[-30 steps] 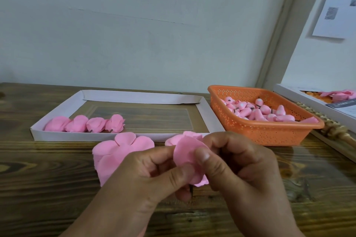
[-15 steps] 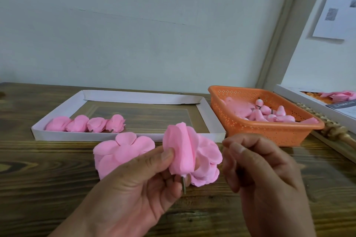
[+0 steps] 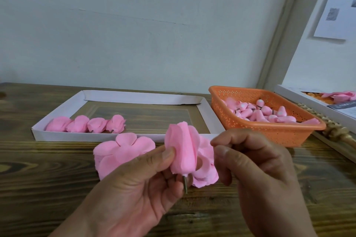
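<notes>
My left hand pinches a pink paper flower bud upright between thumb and fingers, its short metal stem pointing down. My right hand hovers just to the right of the bud with fingers curled, holding nothing. A stack of flat pink petal pieces lies on the wooden table behind my left hand. More pink petals lie directly behind the bud, partly hidden by it.
A shallow white cardboard tray at the back holds several finished pink buds at its left end. An orange plastic basket to the right is filled with several pink bud cores. A white box sits at the far right.
One second ago both hands were wrapping a petal round the bud. The right hand has let go and drawn to the right; the left hand now holds the bud upright alone.
</notes>
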Action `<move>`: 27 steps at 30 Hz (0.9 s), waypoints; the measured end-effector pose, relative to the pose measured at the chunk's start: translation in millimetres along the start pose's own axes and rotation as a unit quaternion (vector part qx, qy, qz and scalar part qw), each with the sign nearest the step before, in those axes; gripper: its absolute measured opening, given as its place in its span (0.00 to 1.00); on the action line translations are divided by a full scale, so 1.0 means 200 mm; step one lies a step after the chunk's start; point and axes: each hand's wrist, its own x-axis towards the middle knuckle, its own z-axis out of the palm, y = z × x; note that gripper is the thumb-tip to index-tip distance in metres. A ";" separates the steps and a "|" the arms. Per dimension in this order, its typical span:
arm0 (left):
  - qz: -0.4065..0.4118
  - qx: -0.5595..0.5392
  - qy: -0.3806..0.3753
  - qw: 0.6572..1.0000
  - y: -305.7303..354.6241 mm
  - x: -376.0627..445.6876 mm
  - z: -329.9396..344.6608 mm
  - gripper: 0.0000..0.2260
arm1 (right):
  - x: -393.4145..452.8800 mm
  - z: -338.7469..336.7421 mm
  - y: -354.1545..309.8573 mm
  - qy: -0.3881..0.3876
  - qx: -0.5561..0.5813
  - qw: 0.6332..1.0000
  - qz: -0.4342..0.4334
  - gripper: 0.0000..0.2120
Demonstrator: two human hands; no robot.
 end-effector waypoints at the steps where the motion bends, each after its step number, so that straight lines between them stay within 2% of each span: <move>1: 0.000 -0.002 -0.002 1.000 0.00 0.00 0.00 0.32 | 0.00 0.00 0.01 0.002 0.000 1.000 0.004 0.05; 9: -0.012 -0.021 -0.011 1.000 0.00 0.00 -0.01 0.30 | -0.02 0.00 0.03 0.002 0.007 1.000 0.017 0.05; 11: -0.001 -0.001 0.007 1.000 0.00 0.00 -0.01 0.31 | -0.03 0.00 0.02 -0.012 0.008 1.000 -0.007 0.04; 13: 0.009 0.036 0.022 0.999 0.00 0.00 -0.02 0.31 | -0.01 -0.02 -0.01 -0.043 -0.037 0.997 -0.055 0.06; 15: 0.001 0.066 0.019 0.998 0.00 0.00 -0.02 0.30 | 0.03 -0.03 -0.06 -0.096 -0.152 0.977 -0.114 0.08; 18: -0.020 0.105 -0.013 0.994 0.00 -0.01 -0.03 0.26 | 0.11 -0.07 -0.13 -0.178 -0.281 0.931 -0.149 0.12; 23: -0.048 0.150 -0.102 0.982 0.03 0.00 -0.02 0.13 | 0.18 -0.07 -0.20 -0.280 -0.344 0.884 -0.149 0.11; 27: -0.085 0.137 -0.134 0.978 0.03 0.00 -0.01 0.11 | 0.22 -0.05 -0.21 -0.311 -0.344 0.877 -0.124 0.10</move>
